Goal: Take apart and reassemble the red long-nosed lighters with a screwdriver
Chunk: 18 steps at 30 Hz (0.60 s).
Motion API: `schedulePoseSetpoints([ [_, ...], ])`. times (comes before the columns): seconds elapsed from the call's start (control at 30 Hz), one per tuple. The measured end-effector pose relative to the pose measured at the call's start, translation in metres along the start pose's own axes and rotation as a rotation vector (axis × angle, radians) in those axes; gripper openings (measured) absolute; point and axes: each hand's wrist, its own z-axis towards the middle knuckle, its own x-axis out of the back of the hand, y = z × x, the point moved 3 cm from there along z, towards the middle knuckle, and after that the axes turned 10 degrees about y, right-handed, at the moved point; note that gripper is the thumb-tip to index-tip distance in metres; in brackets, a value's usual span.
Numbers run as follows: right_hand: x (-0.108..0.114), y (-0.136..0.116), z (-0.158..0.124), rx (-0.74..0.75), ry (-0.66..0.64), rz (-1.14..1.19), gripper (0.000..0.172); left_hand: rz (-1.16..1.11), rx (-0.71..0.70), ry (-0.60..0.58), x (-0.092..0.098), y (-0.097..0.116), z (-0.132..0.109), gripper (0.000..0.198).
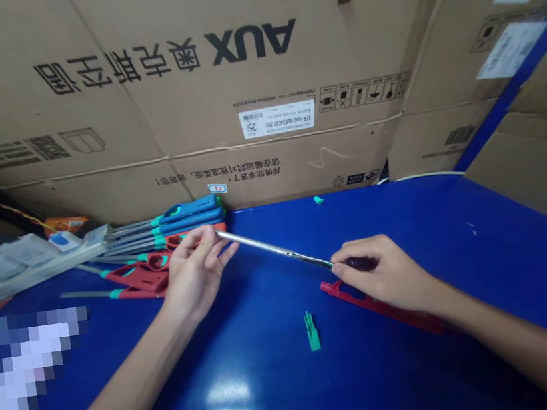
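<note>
A thin metal lighter tube (253, 242) slants between my two hands. Its far left end is pinched between thumb and fingers of my left hand (194, 269), the other fingers loosely curled. My right hand (385, 267) is closed around the lower right end, where a dark purple, glossy part (362, 262) shows between the fingers; its kind is partly hidden. Under that hand lies a red lighter casing (403, 312) on the blue table. A green plastic piece (313, 334) rests on the table between my forearms.
Several blue lighters (188, 211) and red lighters (136, 277) lie in a row behind my left hand. Farther left is a white power strip (34, 267) with plugs and cables. A small green bit (318, 200) lies near the cardboard wall (189, 102) at the back.
</note>
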Motion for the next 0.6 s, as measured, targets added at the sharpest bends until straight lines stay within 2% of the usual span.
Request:
schedulePoseSetpoints([
  [0.6,-0.003,0.002,-0.005,0.0,-0.043,0.016,0.019,0.075,0.089,-0.167,-0.002,-0.017,-0.013,0.026],
])
